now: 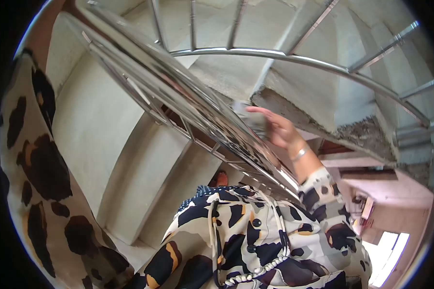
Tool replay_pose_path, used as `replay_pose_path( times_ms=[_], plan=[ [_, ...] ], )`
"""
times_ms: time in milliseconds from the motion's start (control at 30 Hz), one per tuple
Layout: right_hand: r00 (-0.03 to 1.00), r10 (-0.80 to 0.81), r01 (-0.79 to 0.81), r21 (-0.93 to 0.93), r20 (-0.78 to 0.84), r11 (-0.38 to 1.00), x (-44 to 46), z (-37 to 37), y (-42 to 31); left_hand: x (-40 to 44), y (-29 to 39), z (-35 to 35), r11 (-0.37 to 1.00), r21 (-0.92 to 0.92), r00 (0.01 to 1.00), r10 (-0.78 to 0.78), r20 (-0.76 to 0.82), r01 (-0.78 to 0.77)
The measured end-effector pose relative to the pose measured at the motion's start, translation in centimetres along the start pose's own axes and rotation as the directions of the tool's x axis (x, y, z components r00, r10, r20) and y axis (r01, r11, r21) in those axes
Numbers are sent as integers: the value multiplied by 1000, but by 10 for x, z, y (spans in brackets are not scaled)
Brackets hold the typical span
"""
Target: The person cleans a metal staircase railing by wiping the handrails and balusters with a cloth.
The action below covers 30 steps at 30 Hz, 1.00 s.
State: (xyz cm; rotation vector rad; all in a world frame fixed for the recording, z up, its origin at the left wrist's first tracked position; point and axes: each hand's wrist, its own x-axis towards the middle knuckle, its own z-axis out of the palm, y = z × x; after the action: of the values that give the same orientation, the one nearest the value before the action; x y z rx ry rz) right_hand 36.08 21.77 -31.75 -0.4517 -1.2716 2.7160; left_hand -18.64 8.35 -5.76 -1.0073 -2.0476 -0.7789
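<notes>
A shiny, round steel handrail (pixel 178 89) slants from 10 to 4 o'clock; at 2, the right hand (pixel 282 131) grips a blurred grey cloth (pixel 256 120) beside it. A curved steel railing (pixel 294 57) crosses at 1. The left hand's hold cannot be told.

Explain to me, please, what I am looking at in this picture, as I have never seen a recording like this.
There is no machine here: a person works with bare hands, and the single picture comes from a camera worn on the head, looking down. The wide lens bends the edges. A shiny metal handrail runs diagonally beside pale steps; a foot shows below. The right hand holds a grey, blurred item, probably a cloth, at the handrail; whether it touches is hard to tell. On the left you see a patterned sleeve, but the left hand cannot be made out.
</notes>
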Motion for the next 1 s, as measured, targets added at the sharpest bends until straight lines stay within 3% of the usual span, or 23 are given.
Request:
replay_pose_path(
  times_ms=[33, 67, 100, 167, 300, 367, 400, 433, 467, 600, 667, 700, 733, 767, 800, 867, 900, 967, 1000],
  plan=[
    [995, -99, 104, -382, 33, 918, 16, -3, 13, 3, -4, 3, 1000, -8, 1000, 8, 4, -8],
    [981, -173, 186, -704, 90, 686, 32, -4, 27, 7, -8, 6, 1000, -16, 1000, 20, 9, -20],
    [994, 106, -82, -554, 12, 828, 46, 13, 22, 10, -13, 8, 999, -24, 1000, 25, 13, -25],
    [957, 289, -266, -436, -16, 860, 47, 2, 20, 12, -22, 15, 998, -41, 999, 39, 26, -38],
    [976, 200, -215, -502, -83, 838, 37, 1, 22, 10, -55, 25, 989, -130, 996, 79, 48, -72],
    [986, -103, -5, -651, -129, 759, 12, -14, 27, 21, -53, 31, 993, -83, 994, 86, 62, -80],
    [981, -153, 10, -759, -119, 651, -9, -27, 29, 23, -53, 33, 994, -69, 993, 92, 70, -87],
    [979, -138, -54, -841, -151, 538, -33, -46, 40, 21, -54, 34, 993, -68, 991, 103, 85, -98],
    [930, -68, -276, -807, -362, 523, -56, -55, 46, 21, -55, 36, 994, -47, 990, 98, 103, -94],
    [837, -312, -243, -816, -450, 524, -127, -90, 82, 23, -47, 49, 995, -22, 985, 104, 139, -102],
    [634, -412, -484, -751, -654, 449, -157, -108, 97, 25, -51, 54, 995, -6, 982, 102, 160, -102],
    [607, -430, -488, -740, -669, 463, -175, -119, 109, 26, -52, 54, 994, 1, 980, 105, 170, -107],
    [422, -567, -599, -687, -707, 411, -196, -132, 125, 27, -53, 57, 994, 10, 978, 107, 180, -111],
    [219, -688, -705, -600, -692, 379, -216, -136, 140, 28, -55, 59, 993, 12, 975, 112, 192, -116],
    [175, -692, -710, -577, -700, 404, -233, -133, 153, 29, -57, 60, 992, 22, 971, 115, 208, -122],
    [-141, -856, -844, -391, -497, 366, -261, -127, 178, 29, -61, 61, 989, 40, 963, 126, 240, -139],
    [-177, -850, -843, -370, -495, 391, -270, -125, 190, 29, -62, 62, 988, 47, 960, 131, 249, -147],
    [-406, -604, -655, -242, -686, 716, -271, -120, 205, 30, -64, 61, 984, 62, 951, 141, 276, -164],
    [-416, -541, -603, -224, -731, 766, -259, -102, 197, 33, -64, 61, 982, 72, 946, 146, 289, -174]
  ],
)
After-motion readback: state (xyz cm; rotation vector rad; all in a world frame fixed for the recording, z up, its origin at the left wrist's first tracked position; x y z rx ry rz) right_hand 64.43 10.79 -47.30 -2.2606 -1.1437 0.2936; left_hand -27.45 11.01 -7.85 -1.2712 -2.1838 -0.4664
